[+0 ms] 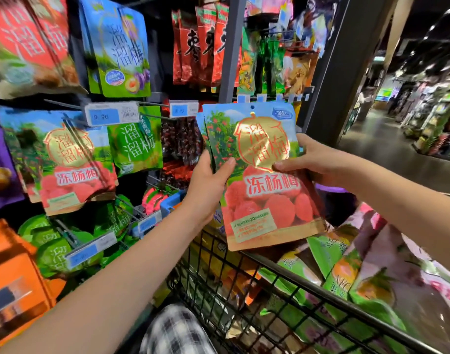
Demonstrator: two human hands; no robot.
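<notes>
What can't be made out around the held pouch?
All head view:
pouch: a second edge shows behind it; the front hides whether that's another pack.
left hand and right hand: fingers mostly hidden behind the pouch; only thumbs show.
lower price tag: blurred, unreadable.
cart: cut off by the bottom edge.

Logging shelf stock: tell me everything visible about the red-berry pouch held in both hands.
The pouch is a glossy foil bag: blue top, gold fruit emblem, red berries, hang hole. It is upright, slightly tilted, above the cart. The left hand grips its left edge; the right hand pinches its right edge. Another pouch's edge shows behind.
</notes>
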